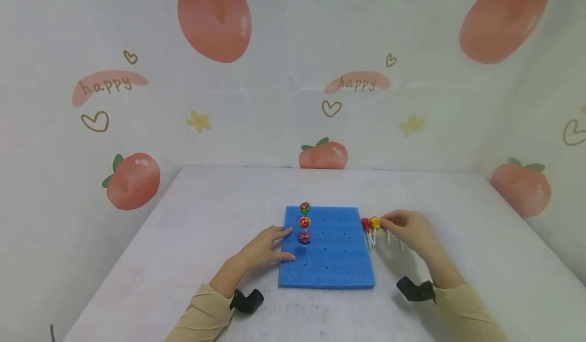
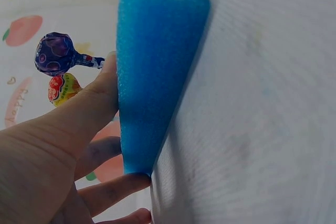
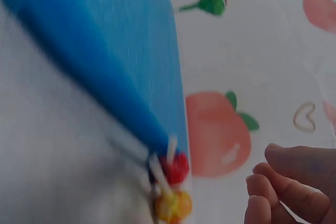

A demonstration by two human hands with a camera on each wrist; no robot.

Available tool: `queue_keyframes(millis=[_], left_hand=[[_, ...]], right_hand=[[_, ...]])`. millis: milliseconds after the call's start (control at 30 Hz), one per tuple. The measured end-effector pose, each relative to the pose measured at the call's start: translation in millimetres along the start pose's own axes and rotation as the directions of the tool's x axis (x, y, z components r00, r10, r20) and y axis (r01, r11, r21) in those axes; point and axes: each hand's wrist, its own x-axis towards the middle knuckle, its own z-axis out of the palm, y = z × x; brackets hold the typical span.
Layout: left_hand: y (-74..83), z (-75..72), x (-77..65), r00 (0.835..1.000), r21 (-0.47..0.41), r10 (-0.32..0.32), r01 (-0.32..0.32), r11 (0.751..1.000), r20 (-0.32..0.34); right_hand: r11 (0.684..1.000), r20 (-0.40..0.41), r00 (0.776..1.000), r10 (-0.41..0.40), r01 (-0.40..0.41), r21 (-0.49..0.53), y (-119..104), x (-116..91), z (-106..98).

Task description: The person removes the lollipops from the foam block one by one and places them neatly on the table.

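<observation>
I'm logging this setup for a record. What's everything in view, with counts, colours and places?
Foam board: 1, blue, on the table
Standing lollipops: 3, wrappers showing green, yellow and purple, lined up near the board's left side
Red lollipop: 1, red, beside the board's right edge
Yellow lollipop: 1, yellow, next to the red one
Other sticks: 2 visible, white, farther right; heads hidden
Table: 1, whitish, under everything
Backdrop: white, fruit-printed, behind the table
Wrist devices: 2, black, one per wrist
Sleeves: 2, beige, on the forearms
Left hand: 1, bare, touching the board's left edge
Right hand: 1, bare, by the yellow lollipop
</observation>
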Motion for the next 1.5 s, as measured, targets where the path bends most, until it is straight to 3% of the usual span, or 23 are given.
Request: queue_keyframes(millis=[267, 567, 800, 1000, 1500], left_hand=[[1.2, -1.2, 0.0, 1.0, -0.002, 0.012, -0.012, 1.0, -0.001], [1.2, -1.7, 0.5, 1.0, -0.004, 0.003, -0.003, 1.0, -0.001], [1.3, -1.1, 1.0, 1.0, -0.014, -0.027, 0.027, 1.0, 0.001], [1.2, -1.0, 0.7, 1.0, -0.011, -0.012, 0.012, 1.0, -0.004], [2.2, -1.8, -0.7, 1.0, -0.021, 0.006, -0.006, 1.0, -0.003]], right_hand=[[0.977, 0.049, 0.978, -0.205, 0.2, 0.079, -35.4, -0.6, 35.3], [0.942, 0.115, 0.938, -0.328, 0.314, 0.121, -62.1, -3.2, 67.9], [0.924, 0.161, 0.914, -0.373, 0.349, 0.159, -71.3, -3.1, 82.5], [0.91, 0.189, 0.895, -0.404, 0.371, 0.187, -75.3, -2.9, 91.3], [0.907, 0.233, 0.881, -0.412, 0.37, 0.202, -85.5, -4.1, 104.8]])
